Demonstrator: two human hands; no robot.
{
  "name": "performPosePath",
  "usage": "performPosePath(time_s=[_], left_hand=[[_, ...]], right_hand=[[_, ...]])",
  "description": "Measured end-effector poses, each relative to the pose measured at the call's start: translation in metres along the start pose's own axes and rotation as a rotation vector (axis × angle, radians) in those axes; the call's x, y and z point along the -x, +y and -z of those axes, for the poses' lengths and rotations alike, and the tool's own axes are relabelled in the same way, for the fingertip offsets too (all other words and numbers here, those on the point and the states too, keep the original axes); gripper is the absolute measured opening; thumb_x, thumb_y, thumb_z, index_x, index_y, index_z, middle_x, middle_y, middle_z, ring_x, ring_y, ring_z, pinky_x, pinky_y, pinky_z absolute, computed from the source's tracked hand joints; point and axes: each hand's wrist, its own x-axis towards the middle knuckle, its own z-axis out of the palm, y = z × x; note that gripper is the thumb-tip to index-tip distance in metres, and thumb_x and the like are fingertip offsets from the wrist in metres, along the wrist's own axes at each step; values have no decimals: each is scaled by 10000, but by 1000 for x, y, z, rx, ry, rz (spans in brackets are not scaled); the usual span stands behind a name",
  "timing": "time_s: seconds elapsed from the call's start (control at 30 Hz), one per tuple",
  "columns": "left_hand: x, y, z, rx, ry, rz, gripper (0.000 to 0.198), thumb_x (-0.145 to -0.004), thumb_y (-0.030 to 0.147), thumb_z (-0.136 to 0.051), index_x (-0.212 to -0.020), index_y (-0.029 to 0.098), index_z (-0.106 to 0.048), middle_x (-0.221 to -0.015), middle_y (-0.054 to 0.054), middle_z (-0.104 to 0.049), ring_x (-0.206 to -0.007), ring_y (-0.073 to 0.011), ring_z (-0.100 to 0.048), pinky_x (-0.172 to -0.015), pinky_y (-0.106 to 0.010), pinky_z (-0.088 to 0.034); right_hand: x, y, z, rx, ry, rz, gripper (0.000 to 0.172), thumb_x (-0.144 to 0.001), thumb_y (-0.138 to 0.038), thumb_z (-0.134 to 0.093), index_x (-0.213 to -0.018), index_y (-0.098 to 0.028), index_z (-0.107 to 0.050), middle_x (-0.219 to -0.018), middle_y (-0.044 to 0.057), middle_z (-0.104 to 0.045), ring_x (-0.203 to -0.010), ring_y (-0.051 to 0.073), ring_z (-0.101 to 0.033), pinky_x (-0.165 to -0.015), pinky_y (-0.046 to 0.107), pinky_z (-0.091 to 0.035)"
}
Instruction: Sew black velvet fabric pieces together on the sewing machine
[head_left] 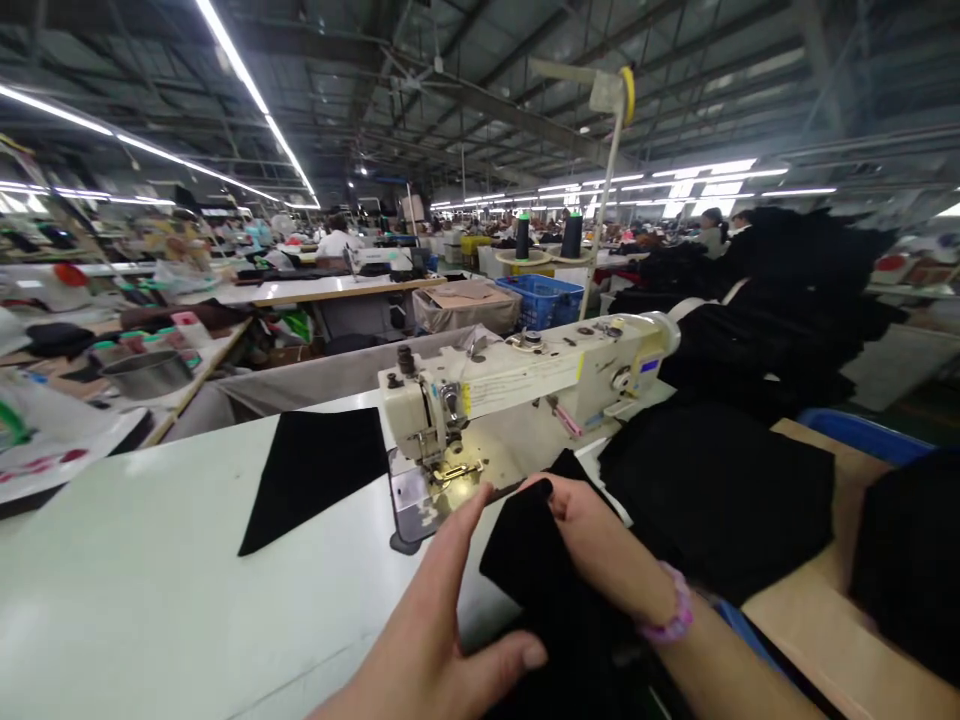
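Black fabric piece (525, 550), lower centre of the frame, in front of the machine and running down to the bottom edge; upper edge curled. Right hand (589, 520), lower centre-right: fingers clamped on that upper edge; beaded bracelet (679, 605) at the wrist. Left hand (442, 630), lower centre: thumb and forefinger spread wide apart, no cloth seen between them; whether the thumb touches the fabric cannot be told. Industrial sewing machine (525, 370), centre, its needle too small to make out. Flat black panel (319, 465), left of centre, on the white table (150, 590), reaching to the machine bed. Black cut panels (727, 480), right, near the right forearm. Two thread cones (523, 238), upper centre-right. Risks, as judged: the curled edge could fold under if carried to the presser foot unflattened; loose cloth below could drag and skew the piece with only one hand gripping; the left forefinger, near the bed, would be exposed if the machine ran; the bracelet could snag cloth if brushed against it.
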Motion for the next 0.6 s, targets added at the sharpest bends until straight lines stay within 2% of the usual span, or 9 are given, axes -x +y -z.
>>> performPosePath(time_s=[0.07, 0.13, 0.2, 0.3, 0.4, 0.5, 0.6], left_hand=[[0, 10, -8, 56, 105, 31, 980, -826, 510, -732, -1594, 288, -164, -1540, -192, -450, -1352, -410, -509, -1002, -638, -532], [-1, 13, -12, 52, 191, 24, 1047, -785, 575, -746, -1597, 278, -156, -1559, -197, -416, -1391, -437, -449, -1031, -673, -494], [-1, 14, -10, -4, 231, -15, 1172, -714, 646, -770, -1605, 250, -119, -1607, -212, -321, -1439, -471, -350, -1052, -697, -457], [1, 19, -4, -156, 201, -31, 1204, -731, 568, -788, -1608, 197, -52, -1653, -237, -166, -1479, -486, -238, -1070, -690, -440], [2, 28, -1, -183, 134, 22, 1203, -750, 463, -799, -1604, 202, 7, -1665, -224, -120, -1498, -459, -197, -1096, -657, -438], [2, 33, -4, -89, 109, 71, 1189, -761, 478, -788, -1593, 325, 46, -1669, -144, -189, -1498, -412, -246, -1066, -609, -501], [1, 26, 1, 10, 149, 108, 1010, -874, 490, -669, -1595, 320, 18, -1656, -138, -245, -1462, -377, -359, -1022, -538, -557]], right_hand=[[-8, 6, -16, -72, -9, 5, 356, -737, -486, -759, -722, -198, -550, -535, -76, -539, -473, 88, -459, -462, 195, -357], [-13, 11, -25, -34, 69, 70, 347, -742, -472, -761, -730, -205, -540, -549, -65, -557, -489, 100, -489, -466, 201, -368], [-17, 13, -29, 46, 170, 177, 305, -781, -442, -732, -742, -214, -534, -563, -53, -571, -520, 119, -535, -481, 208, -390], [-21, 10, -30, 119, 281, 292, 233, -847, -405, -662, -781, -230, -523, -591, -41, -608, -541, 136, -583, -500, 221, -415], [-22, 6, -35, 254, 354, 386, 178, -859, -348, -648, -786, -240, -526, -624, -29, -641, -562, 148, -603, -531, 238, -426], [-24, 4, -44, 305, 351, 444, 165, -868, -345, -650, -799, -238, -546, -674, -11, -664, -613, 162, -622, -585, 258, -449], [-29, -1, -48, 140, 196, 391, 218, -872, -425, -657, -865, -223, -576, -737, 3, -682, -665, 168, -640, -601, 257, -469]])
